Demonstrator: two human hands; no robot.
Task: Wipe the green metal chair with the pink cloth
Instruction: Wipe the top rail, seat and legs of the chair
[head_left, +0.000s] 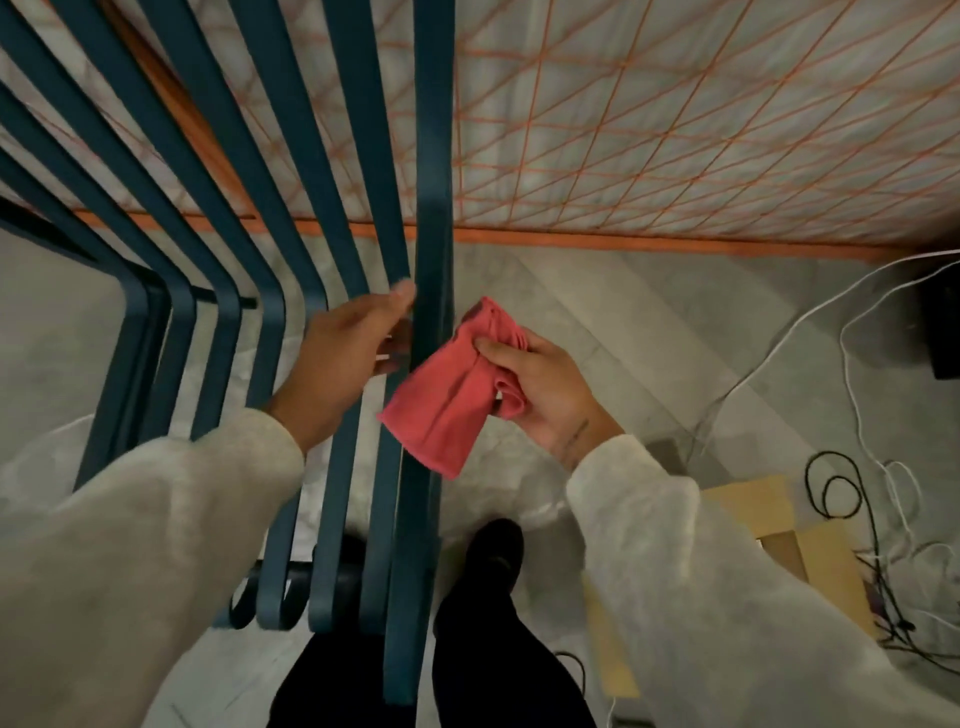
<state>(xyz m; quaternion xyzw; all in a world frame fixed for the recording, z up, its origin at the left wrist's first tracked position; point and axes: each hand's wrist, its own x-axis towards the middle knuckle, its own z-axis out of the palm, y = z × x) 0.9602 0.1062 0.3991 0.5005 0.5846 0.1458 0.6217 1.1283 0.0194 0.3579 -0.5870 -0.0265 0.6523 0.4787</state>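
Marble floor (597, 312), right hand (540, 384) apparently pinching pink cloth (447, 400)

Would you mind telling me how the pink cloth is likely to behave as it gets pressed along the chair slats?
The pink cloth is probably floppy: it bunches in the right hand and its free end hangs down. It looks light, held by fingers alone. It should mould around the chair slat that the left hand steadies.
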